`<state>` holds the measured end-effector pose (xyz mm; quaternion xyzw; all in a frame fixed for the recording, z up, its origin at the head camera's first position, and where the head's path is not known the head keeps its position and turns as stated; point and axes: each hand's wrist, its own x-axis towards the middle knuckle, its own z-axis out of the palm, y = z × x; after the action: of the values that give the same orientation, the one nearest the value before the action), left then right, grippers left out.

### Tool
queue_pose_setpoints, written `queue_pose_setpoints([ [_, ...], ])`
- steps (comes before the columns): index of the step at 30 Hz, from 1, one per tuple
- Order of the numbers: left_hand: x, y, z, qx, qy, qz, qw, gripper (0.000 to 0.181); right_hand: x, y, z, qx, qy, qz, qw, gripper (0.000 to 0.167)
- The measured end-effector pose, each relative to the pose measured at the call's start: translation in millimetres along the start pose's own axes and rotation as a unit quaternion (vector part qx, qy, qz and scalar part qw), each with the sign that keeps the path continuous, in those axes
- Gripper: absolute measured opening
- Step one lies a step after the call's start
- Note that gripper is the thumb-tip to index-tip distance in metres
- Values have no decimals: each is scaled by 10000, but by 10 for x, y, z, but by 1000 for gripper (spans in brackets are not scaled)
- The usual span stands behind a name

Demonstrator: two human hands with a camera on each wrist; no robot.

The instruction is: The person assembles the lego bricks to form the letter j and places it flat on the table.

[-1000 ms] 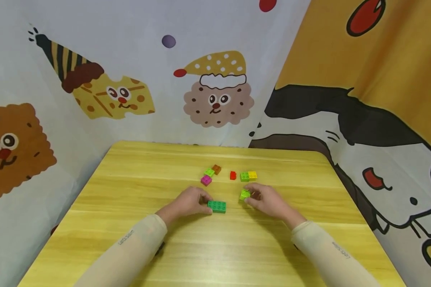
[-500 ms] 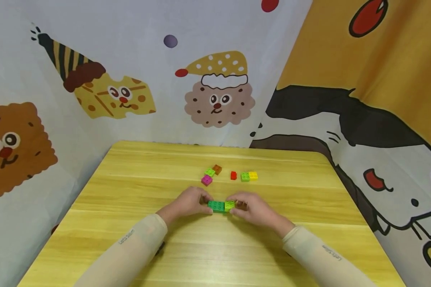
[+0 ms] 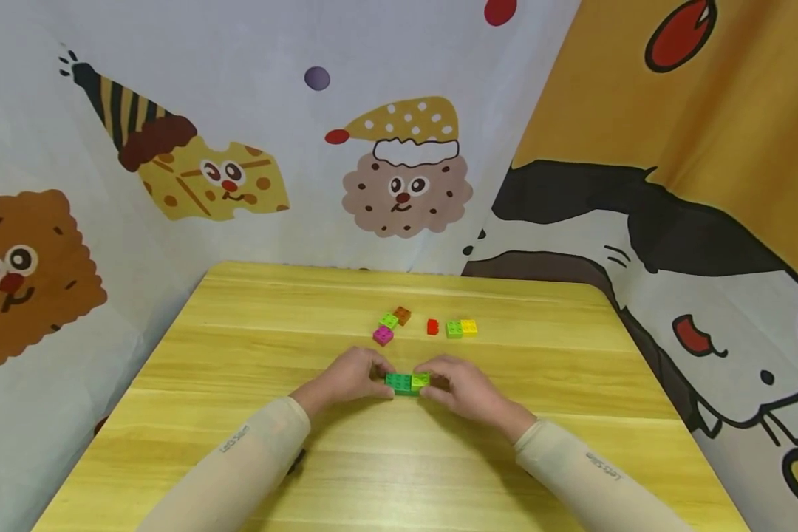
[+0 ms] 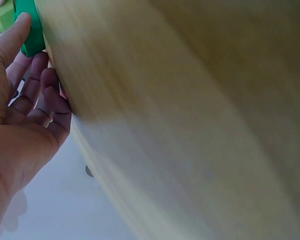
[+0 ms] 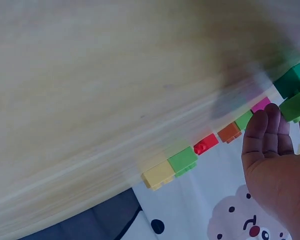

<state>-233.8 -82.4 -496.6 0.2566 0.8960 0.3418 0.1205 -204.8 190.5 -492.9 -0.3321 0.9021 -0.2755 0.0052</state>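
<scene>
Near the middle of the table, the left hand (image 3: pixel 352 375) grips the left end of a dark green brick (image 3: pixel 397 382) between thumb and fingers. On that brick's right end sits a small lime brick (image 3: pixel 420 380), pinched by the right hand (image 3: pixel 467 388). The left wrist view shows the left hand (image 4: pixel 27 115) with its thumb on the dark green brick (image 4: pixel 32 31), the lime brick (image 4: pixel 4 16) beyond. In the right wrist view, the lime brick (image 5: pixel 294 106) lies over the dark green brick (image 5: pixel 293 80), beside the right hand (image 5: pixel 277 160). Whether they are fully pressed together I cannot tell.
Behind the hands on the wooden table (image 3: pixel 273 325) lie a magenta brick (image 3: pixel 383 335), a lime brick (image 3: pixel 389 320), a brown brick (image 3: pixel 402 315), a red brick (image 3: pixel 433 326), a green brick (image 3: pixel 454 329) and a yellow brick (image 3: pixel 468 326). Printed cloth hangs beyond.
The right hand has carried the lime brick left and nearer the body, onto the dark green brick's right end, then shifted it slightly further left. The left hand has stayed on the dark green brick.
</scene>
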Motion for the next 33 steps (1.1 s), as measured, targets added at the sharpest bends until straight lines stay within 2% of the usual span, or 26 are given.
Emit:
queue_pose_setpoints([
  [7,38,4,7,-11,155,-3,9999,27,71,-20,-2,-40,107,280,9995,33],
  [11,89,1,3,-1,215,-110,9997,25,128,-10,-12,8,175,408,9990,32],
  [18,157,-25,-9,-33,264,-248,9993,27,219,69,-2,302,156,498,9982,31],
  [25,182,-56,0,-278,271,-422,9984,28,268,151,17,685,33,721,9950,49],
  [33,179,-43,-15,-399,230,-484,9978,30,323,119,18,1163,1,1094,9872,43],
])
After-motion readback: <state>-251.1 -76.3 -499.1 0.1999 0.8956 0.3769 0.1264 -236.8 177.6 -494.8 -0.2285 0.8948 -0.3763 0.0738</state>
